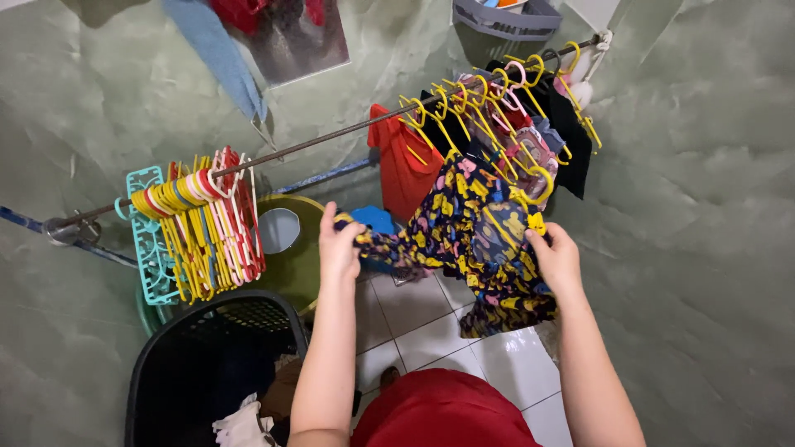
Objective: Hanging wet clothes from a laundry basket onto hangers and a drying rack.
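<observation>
My left hand [339, 244] grips one end of a dark blue garment [468, 236] printed with yellow and pink shapes. My right hand [555, 257] holds the garment's other side together with a yellow hanger [530, 194] whose hook is near a metal rail [331, 136]. The cloth is stretched between both hands below the rail. Clothes on yellow hangers [497, 108] hang crowded along the rail's right end, among them a red top [402, 161] and a black piece [571, 136].
A bunch of empty yellow, pink and red hangers [203, 223] and a teal hanger [149, 236] hang at the rail's left end. A black laundry basket [207, 364] with clothes stands at lower left. A green bucket [294, 248] sits behind it on white floor tiles [431, 331].
</observation>
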